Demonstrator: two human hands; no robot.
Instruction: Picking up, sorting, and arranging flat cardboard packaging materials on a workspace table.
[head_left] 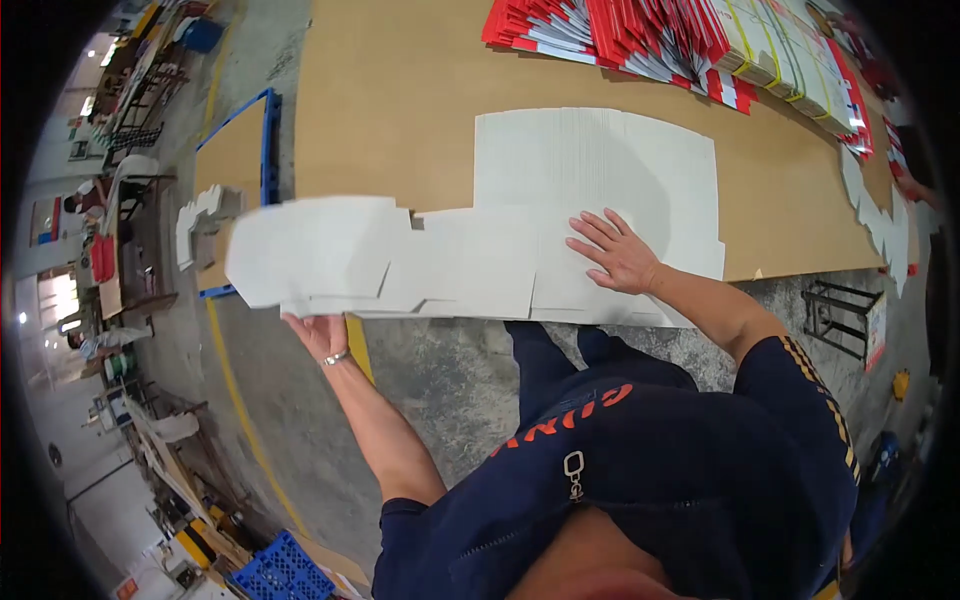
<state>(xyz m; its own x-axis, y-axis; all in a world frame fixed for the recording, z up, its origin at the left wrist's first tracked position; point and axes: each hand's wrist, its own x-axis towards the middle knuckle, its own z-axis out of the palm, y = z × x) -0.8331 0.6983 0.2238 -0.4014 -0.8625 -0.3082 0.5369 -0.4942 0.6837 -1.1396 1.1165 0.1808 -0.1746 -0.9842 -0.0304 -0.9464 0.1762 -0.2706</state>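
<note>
White flat card blanks (590,160) with cut, notched edges lie fanned and overlapping along the near edge of a brown board-covered table (380,90). At the left end, one white card blank (310,245) reaches out past the others, its far edge a little blurred. My left hand (322,335), with a metal band at the wrist, grips that blank's near edge from below; its fingers are partly hidden under the card. My right hand (622,258) lies flat on the overlapping blanks to the right, fingers spread, gripping nothing.
Red-and-white folded card pieces (620,40) and strapped bundles (780,60) sit at the far right. A black-framed stool (840,325) stands right of me. Leftward are a blue-edged pallet (268,150) and a blue plastic crate (283,570). A co-worker's hand (915,190) shows at far right.
</note>
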